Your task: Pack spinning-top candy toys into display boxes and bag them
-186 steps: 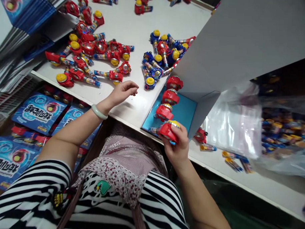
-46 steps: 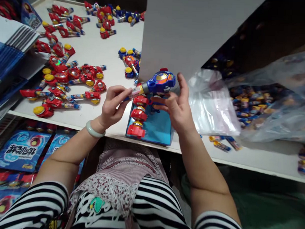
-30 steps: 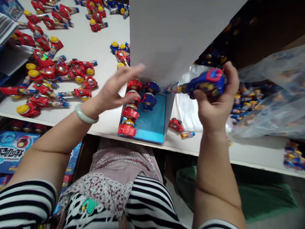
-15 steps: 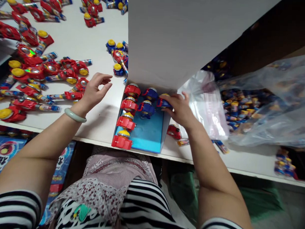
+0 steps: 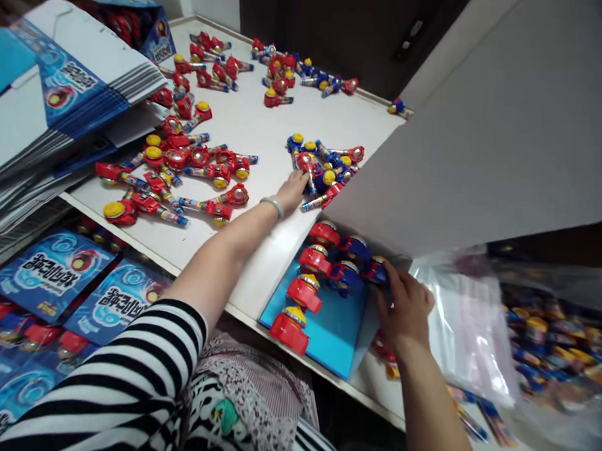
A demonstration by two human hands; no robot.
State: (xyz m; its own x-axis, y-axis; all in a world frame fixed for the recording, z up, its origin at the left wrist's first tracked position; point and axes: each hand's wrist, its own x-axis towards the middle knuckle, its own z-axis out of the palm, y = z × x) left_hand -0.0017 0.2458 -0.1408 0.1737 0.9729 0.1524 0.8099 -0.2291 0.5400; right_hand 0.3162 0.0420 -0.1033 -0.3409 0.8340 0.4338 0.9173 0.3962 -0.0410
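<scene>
My left hand [image 5: 293, 190], a pale bangle on its wrist, reaches to the near edge of a mixed pile of blue toys [image 5: 328, 178] and red toys [image 5: 306, 162] with printed tubes. Its fingertips meet the pile; their grip is hidden. Inside the open box with a light-blue inner panel [image 5: 334, 345], my right hand [image 5: 407, 300] has its fingers closed around a blue toy [image 5: 376, 270] at the right side. Two more blue toys [image 5: 347, 277] sit to its left. Several red toys [image 5: 290, 329] form a column along the box's left side.
The box's tall white lid [image 5: 446, 145] stands up behind it. Red toys [image 5: 175, 158] lie scattered on the left of the table. Flattened cartons [image 5: 102, 107] are stacked at far left. A clear plastic bag of small tubes [image 5: 549, 333] lies at right.
The view has swung left. My left hand has moved away from me to the pile beside the lid. My right hand stays at the blue toy in the box.
</scene>
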